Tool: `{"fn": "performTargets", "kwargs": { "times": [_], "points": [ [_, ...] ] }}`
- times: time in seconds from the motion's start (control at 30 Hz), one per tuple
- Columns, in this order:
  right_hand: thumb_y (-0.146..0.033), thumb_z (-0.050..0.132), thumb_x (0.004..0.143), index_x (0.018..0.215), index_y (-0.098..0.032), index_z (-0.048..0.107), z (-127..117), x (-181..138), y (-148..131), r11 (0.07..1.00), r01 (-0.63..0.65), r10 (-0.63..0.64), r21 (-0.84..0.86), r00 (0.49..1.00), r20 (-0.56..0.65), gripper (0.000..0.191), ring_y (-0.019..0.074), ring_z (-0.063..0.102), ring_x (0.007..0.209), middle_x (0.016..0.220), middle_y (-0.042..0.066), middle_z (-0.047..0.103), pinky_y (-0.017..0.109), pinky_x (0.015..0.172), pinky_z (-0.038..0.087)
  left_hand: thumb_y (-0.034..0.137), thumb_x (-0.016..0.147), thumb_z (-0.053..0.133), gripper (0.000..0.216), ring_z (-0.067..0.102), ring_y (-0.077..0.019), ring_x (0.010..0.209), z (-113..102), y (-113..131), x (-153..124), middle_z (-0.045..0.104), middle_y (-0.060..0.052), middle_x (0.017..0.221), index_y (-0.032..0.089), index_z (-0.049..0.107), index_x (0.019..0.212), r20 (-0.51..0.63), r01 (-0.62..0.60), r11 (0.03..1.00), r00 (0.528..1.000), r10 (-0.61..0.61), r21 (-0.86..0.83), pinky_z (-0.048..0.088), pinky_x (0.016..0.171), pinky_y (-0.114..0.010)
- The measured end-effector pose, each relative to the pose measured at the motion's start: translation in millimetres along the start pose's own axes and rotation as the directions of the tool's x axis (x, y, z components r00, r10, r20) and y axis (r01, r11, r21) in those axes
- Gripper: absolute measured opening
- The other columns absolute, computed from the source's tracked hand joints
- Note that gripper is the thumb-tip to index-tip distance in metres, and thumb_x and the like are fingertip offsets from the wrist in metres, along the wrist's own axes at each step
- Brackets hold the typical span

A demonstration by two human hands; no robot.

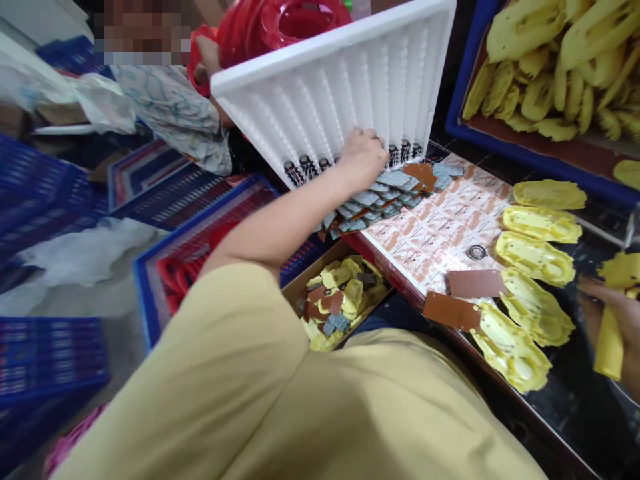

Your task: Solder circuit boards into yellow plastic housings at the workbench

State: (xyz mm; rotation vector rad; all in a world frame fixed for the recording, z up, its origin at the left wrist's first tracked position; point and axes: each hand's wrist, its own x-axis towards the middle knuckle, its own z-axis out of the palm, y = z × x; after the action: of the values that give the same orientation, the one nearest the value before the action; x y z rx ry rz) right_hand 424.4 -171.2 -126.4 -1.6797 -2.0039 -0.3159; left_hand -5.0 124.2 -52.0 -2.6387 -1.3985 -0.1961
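My left hand (364,159) reaches to the lower edge of a tilted white foam tray (330,87). Its fingers are curled at a row of small black wired parts (400,153); what they pinch is hidden. Just below the hand lies a pile of grey and brown rectangular plates (385,193). At the right edge, partly cut off, my right hand (593,310) is closed round a yellow plastic part (610,343). Beside it, yellow moulded shells (537,257) lie in a row on the table, with brown plates (453,311) touching the nearest ones.
A blue crate of yellow shells (463,110) stands at the back right. Below the table edge is a cardboard box (367,313) of mixed parts. Blue crates (145,293) stand on the left. Another person (170,107) is behind the tray, near red plastic rings (300,23).
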Motion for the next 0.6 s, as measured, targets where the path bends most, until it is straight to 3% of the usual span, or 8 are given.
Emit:
{"fn": "performTargets", "kwargs": {
  "times": [0.1, 0.27, 0.47, 0.6],
  "points": [
    [-0.045, 0.051, 0.106, 0.119, -0.029, 0.074, 20, 14, 13, 0.995, 0.099, -0.100, -0.023, 0.995, -0.020, 0.030, 0.0266, 0.082, 0.084, 0.101, 0.005, 0.084, 0.033, 0.065, 0.063, 0.028, 0.108, 0.055, 0.030, 0.057, -0.0314, 0.132, 16, -47, 6, 0.078, -0.012, 0.111, 0.022, 0.077, 0.089, -0.005, -0.102, 0.991, 0.995, 0.103, 0.092, 0.041, 0.116, -0.055],
    [-0.044, 0.052, 0.105, 0.116, -0.032, 0.074, 28, 21, 13, 0.993, 0.116, -0.115, -0.018, 0.992, 0.044, 0.027, 0.0272, 0.081, 0.085, 0.095, 0.008, 0.083, 0.034, 0.059, 0.060, 0.020, 0.100, 0.056, 0.022, 0.058, -0.0333, 0.140, 40, -54, 13, 0.077, -0.011, 0.117, 0.020, 0.070, 0.083, -0.034, -0.183, 0.983, 0.982, 0.183, 0.007, 0.037, 0.121, -0.055],
    [-0.052, 0.062, 0.099, 0.104, -0.038, 0.074, 7, 22, -10, 0.994, -0.110, 0.110, -0.004, 0.994, 0.028, 0.019, 0.0295, 0.084, 0.088, 0.099, 0.011, 0.084, 0.038, 0.059, 0.061, 0.036, 0.099, 0.066, 0.014, 0.066, -0.0292, 0.117, 37, -70, 24, 0.077, -0.008, 0.094, 0.026, 0.074, 0.095, -0.122, -0.095, 0.959, 0.990, 0.064, -0.266, 0.047, 0.115, -0.049],
    [-0.047, 0.067, 0.098, 0.099, -0.038, 0.073, -2, 23, -23, 0.987, -0.156, 0.158, 0.041, 0.985, -0.068, 0.010, 0.0300, 0.084, 0.088, 0.104, 0.011, 0.085, 0.042, 0.067, 0.066, 0.036, 0.093, 0.072, 0.011, 0.072, -0.0270, 0.099, 21, -62, 21, 0.077, -0.005, 0.090, 0.025, 0.074, 0.091, -0.194, -0.072, 0.858, 0.980, -0.033, -0.508, 0.055, 0.102, -0.043]
  ]
}}
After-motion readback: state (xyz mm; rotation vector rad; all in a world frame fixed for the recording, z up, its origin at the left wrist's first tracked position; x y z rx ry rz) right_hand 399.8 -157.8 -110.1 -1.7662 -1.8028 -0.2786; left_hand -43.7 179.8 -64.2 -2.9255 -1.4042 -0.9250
